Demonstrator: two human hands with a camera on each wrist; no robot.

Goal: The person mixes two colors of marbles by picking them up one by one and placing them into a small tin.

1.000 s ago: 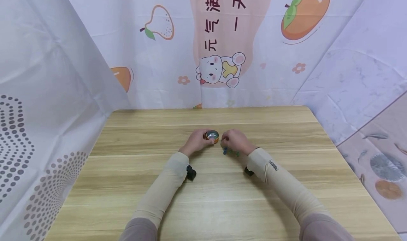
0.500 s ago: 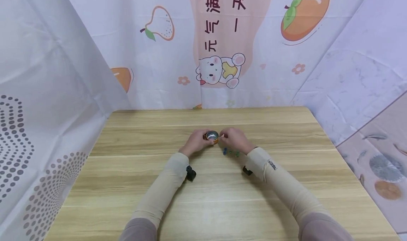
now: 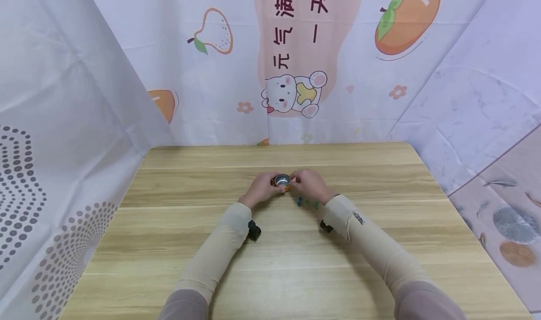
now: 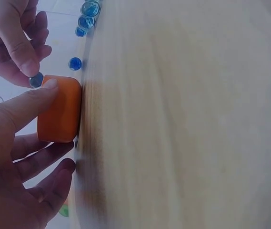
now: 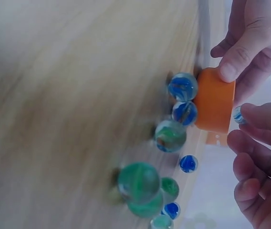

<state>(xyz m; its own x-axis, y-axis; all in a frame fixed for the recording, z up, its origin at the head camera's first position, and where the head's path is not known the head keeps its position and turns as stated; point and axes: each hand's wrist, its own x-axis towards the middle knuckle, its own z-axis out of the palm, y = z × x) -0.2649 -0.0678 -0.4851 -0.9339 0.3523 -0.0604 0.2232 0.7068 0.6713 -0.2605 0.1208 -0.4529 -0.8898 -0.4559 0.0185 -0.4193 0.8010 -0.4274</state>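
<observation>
My left hand grips a small round orange tin, thumb on its near side and fingers round the back. In the head view the tin stands upright on the table, its silvery inside facing up. At the tin's rim, my right hand pinches a glass marble between thumb and forefinger. That marble looks clear with blue streaks in the right wrist view. Near the tin lie several loose marbles, among them a blue one and a larger-looking green one. What the tin holds is too small to tell.
Blue marbles and green marbles sit in a loose cluster on the wooden table, below the right hand. A printed curtain hangs along the table's back edge. Dark wrist cameras sit under both wrists.
My right hand has moved left and slightly up to the tin's rim, carrying the pinched marble. The left hand and the tin have stayed in place.
</observation>
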